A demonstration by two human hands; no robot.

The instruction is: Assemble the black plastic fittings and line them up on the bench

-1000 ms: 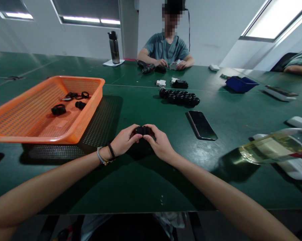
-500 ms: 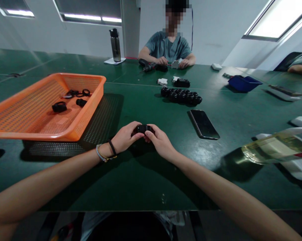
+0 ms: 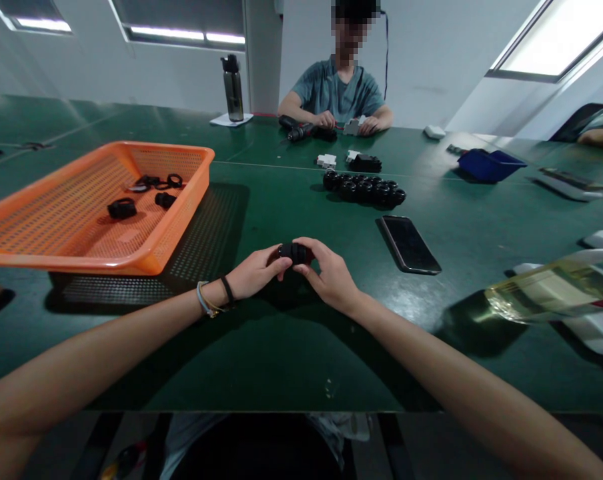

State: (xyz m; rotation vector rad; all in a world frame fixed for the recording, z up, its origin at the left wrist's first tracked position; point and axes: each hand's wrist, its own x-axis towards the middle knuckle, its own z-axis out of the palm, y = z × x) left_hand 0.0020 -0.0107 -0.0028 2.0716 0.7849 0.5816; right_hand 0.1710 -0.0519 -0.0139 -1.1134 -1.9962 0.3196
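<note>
an orange basket (image 3: 181,227) sits left, a phone (image 3: 410,244) right, a steel bottle (image 3: 233,89) beyond.

1 view only, head-worn, so no second view overlaps it. Looks forward and slightly down from the near edge of the green surface (image 3: 261,347) toward its far edge. Both forearms enter from the bottom corners; hands meet close in, mid-frame. Wide lens: the surface's left and right reaches bend outward. A seated person (image 3: 339,90) at the far edge faces the camera.
</note>
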